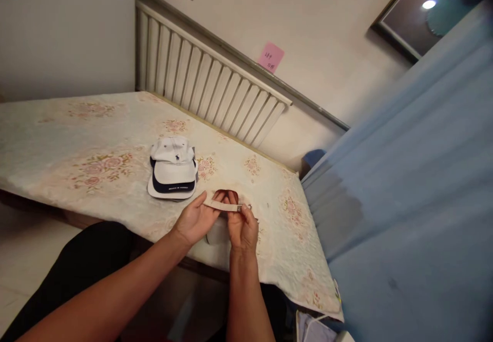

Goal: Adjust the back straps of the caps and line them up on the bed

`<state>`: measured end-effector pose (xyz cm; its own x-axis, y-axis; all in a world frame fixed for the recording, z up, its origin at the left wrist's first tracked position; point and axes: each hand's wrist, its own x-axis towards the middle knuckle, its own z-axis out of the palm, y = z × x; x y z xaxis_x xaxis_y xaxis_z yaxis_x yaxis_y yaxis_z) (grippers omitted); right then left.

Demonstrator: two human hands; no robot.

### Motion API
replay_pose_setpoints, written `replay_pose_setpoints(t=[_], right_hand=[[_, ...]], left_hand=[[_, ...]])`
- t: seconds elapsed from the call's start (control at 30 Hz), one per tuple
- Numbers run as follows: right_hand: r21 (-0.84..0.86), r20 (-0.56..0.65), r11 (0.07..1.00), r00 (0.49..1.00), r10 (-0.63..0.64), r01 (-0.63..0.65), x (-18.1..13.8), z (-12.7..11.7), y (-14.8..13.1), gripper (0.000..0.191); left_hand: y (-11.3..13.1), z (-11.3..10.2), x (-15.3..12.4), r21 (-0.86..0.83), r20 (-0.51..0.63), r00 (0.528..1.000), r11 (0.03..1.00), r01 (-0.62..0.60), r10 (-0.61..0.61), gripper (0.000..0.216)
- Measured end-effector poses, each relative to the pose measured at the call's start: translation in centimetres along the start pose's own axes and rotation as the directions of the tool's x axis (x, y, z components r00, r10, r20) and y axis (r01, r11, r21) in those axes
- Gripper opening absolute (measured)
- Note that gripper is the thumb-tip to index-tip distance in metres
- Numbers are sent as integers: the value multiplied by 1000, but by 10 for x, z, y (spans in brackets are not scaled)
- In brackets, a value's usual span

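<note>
Near the table's front edge, a light-coloured cap (pixel 225 207) is held between my two hands, its back strap and opening turned up. My left hand (pixel 197 220) pinches the strap's left end, thumb on top. Closed on the strap's right end, beside a small metal buckle (pixel 239 208), is my right hand (pixel 242 227). Reddish-brown shows inside the opening, and my hands hide much of the cap. To the left, a stack of caps lies on the table: a white cap (pixel 174 170) with a small dark logo on top, a dark brim (pixel 173 186) and another white brim below.
A floral cloth covers the table (pixel 127 131). A radiator (pixel 204 75) runs behind it, with a pink note (pixel 271 57) on the wall above. A blue curtain (pixel 404 203) hangs along the right side. Some items, including a pale box (pixel 316 326), stand below the right corner.
</note>
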<state>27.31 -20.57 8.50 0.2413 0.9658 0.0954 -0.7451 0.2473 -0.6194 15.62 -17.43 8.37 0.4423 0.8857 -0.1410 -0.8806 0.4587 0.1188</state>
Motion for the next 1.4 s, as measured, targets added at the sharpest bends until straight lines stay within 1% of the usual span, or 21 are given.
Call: replay_pose_setpoints(t=[0.07, 0.13, 0.23, 0.37, 0.5, 0.57, 0.77, 0.93, 1.03, 1.2, 1.4], right_hand=[[31, 4, 999, 1000, -28, 28, 0, 3, -7, 28], [71, -8, 997, 999, -41, 42, 0, 6, -13, 34], [118, -28, 992, 999, -45, 48, -1, 9, -18, 46], [132, -65, 990, 997, -31, 39, -3, 7, -14, 59], [87, -84, 996, 996, 2, 6, -7, 0, -7, 64], [72, -90, 997, 996, 2, 4, -8, -1, -5, 62], [95, -81, 995, 997, 1, 7, -11, -2, -4, 52], [149, -78, 989, 997, 23, -11, -13, -4, -3, 46], [144, -76, 989, 997, 34, -23, -14, -4, -2, 43], [139, -88, 990, 996, 29, -16, -15, -4, -2, 39], [124, -91, 992, 996, 11, 1, -18, -6, -1, 36]], left_hand=[[1, 11, 5, -6, -6, 1000, 1000, -20, 20, 31], [2, 19, 8, 3, 7, 999, 999, -32, 32, 33], [3, 23, 10, 27, 26, 998, 998, -51, 50, 38], [5, 10, 11, 54, 28, 1000, 998, -10, 9, 44], [8, -4, 9, 49, -6, 1000, 999, -11, 12, 49], [10, -5, 7, 40, -8, 1000, 999, -13, 14, 50], [10, 2, -1, 38, -38, 999, 999, -5, 6, 49], [10, 0, -5, 69, 22, 1000, 998, 10, -12, 48], [10, -2, -7, 86, 52, 998, 996, 14, -19, 49], [11, 2, -9, 80, 28, 1000, 997, -11, 9, 48], [13, 4, -11, 34, -6, 1000, 999, 5, -5, 47]])
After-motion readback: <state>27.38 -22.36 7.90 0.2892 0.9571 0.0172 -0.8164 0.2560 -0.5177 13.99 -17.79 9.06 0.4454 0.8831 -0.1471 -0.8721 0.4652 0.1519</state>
